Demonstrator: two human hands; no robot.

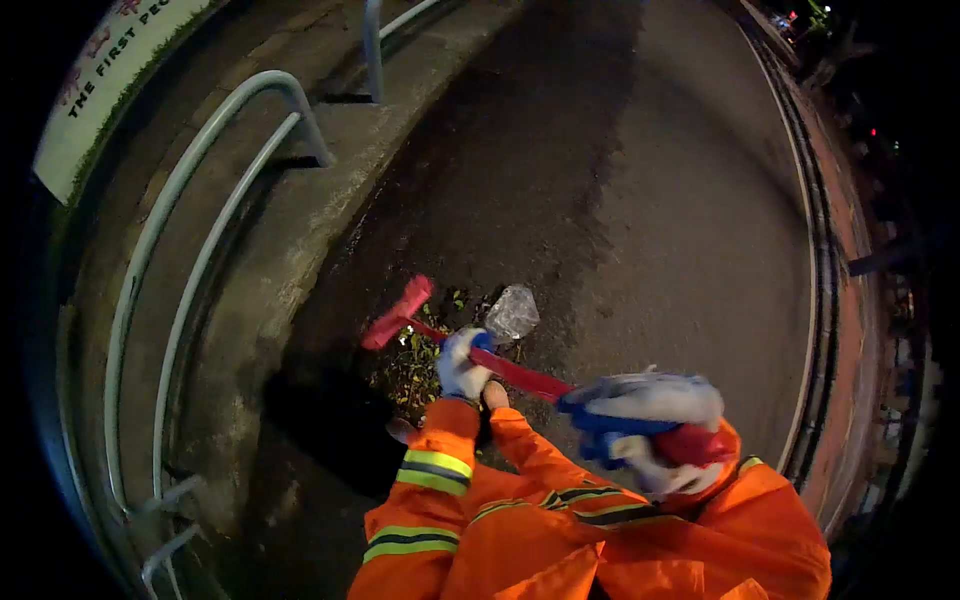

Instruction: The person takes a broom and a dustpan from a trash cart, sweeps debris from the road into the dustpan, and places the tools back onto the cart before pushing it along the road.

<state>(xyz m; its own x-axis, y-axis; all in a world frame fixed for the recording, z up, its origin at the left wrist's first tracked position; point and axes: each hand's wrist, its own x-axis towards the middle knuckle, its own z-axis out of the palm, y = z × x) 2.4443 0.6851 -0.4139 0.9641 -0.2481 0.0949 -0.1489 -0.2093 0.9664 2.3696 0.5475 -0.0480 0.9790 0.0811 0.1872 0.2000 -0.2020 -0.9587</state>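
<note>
A red long-handled tool with a crosswise head (400, 312) slants across the view; I cannot make out bristles on it. My left hand (465, 365), in a white and blue glove, is closed around its shaft, nearer the head. Farther up the handle, my right hand (648, 425), gloved alike and blurred by motion, wraps around it, with red showing at the palm. Green and yellow leaves (412, 375) lie heaped on the pavement below the head and my left hand. Beside that hand rests a crumpled piece of clear plastic (513, 313).
Grey metal tube railings (215, 200) stand on the raised pavement at left. A lettered white sign (110, 80) is at the upper left. A dark wet strip (480, 180) runs along the road beside the kerb. A brick-coloured edge (840, 230) borders the right side.
</note>
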